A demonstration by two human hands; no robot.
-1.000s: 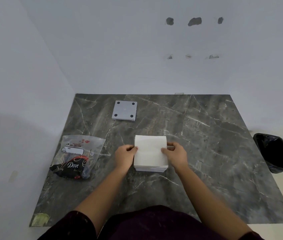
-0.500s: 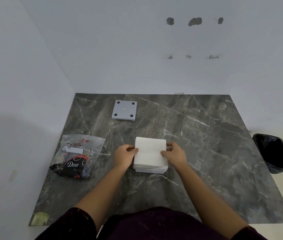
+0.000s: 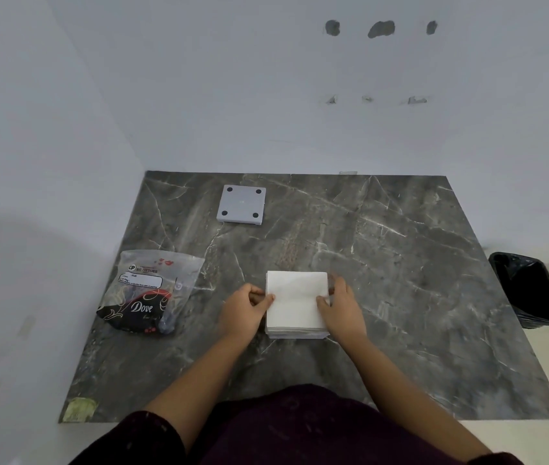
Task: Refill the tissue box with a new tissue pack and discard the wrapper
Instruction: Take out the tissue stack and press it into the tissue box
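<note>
A white tissue stack point(image 3: 295, 302) lies on the dark marble table point(image 3: 400, 263), its layered edges showing at the near side. My left hand point(image 3: 243, 312) holds the stack's left side with the thumb on top. My right hand point(image 3: 342, 307) holds the right side the same way. The clear plastic wrapper point(image 3: 152, 290), printed with "Dove" on a black and red part, lies flat to the left, apart from my hands. A grey square tissue box part point(image 3: 241, 204) with black feet at its corners sits at the back left.
A black-lined waste bin point(image 3: 531, 290) stands on the floor past the table's right edge. White walls close off the back and left sides. A scrap of yellowish tape point(image 3: 80, 409) sticks to the table's near left corner.
Hardly anything differs. Both hands stay on the sides of the tissue stack, which rests in nearly the same spot.
</note>
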